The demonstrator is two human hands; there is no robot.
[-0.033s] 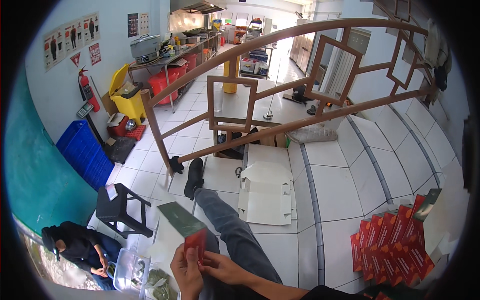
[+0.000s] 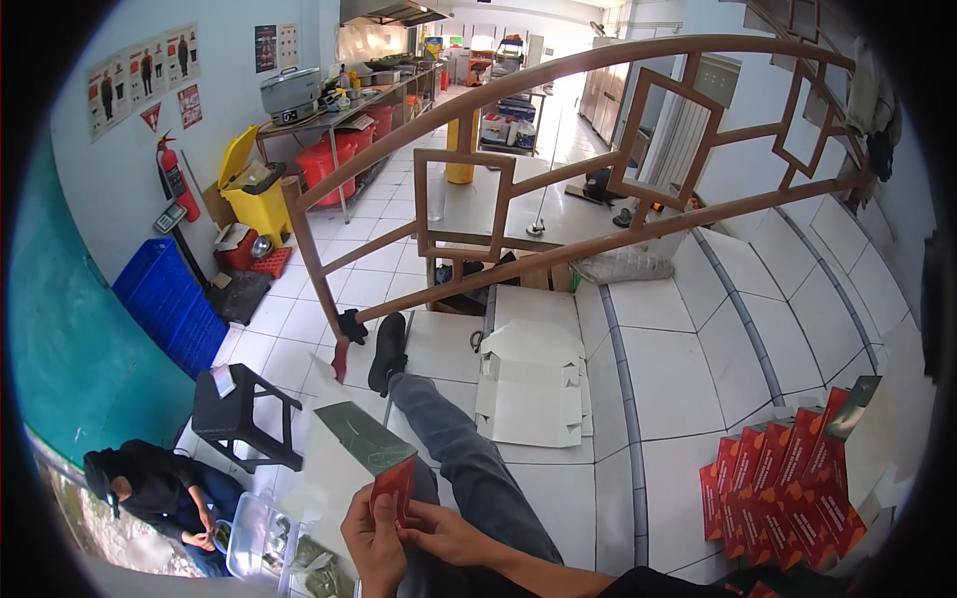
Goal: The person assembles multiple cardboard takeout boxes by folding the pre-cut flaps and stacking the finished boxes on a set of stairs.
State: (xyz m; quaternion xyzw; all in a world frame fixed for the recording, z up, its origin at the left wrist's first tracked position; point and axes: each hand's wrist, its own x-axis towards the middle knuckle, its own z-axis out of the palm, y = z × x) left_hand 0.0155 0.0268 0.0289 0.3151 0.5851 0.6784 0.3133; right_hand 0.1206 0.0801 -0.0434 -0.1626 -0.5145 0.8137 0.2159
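Note:
My left hand (image 2: 372, 538) is closed on a small red cardboard box (image 2: 394, 485), thumb on its red face. From the other side my right hand (image 2: 444, 533) grips the same box, fingers pressed against its lower edge. A shiny grey-green panel (image 2: 365, 439) of the box stands away from me beyond the fingers. What lies inside the folds is hidden. On the step at my right stand several similar red boxes (image 2: 783, 488) in tight rows. A flattened white carton (image 2: 533, 384) lies on the tiles ahead, close to black scissors (image 2: 477, 341).
A brown metal railing (image 2: 513, 194) curves across ahead. White tiled steps (image 2: 668, 384) rise at the right. A black stool (image 2: 239, 414) stands at the left, near a seated person (image 2: 159, 498) and a clear plastic tub (image 2: 261, 538). Farther back are a blue crate (image 2: 171, 309) and a yellow bin (image 2: 257, 204).
The box has tilted slightly in my hands. A red strip now shows beside my shoe, beyond the panel. Both hands keep their grip.

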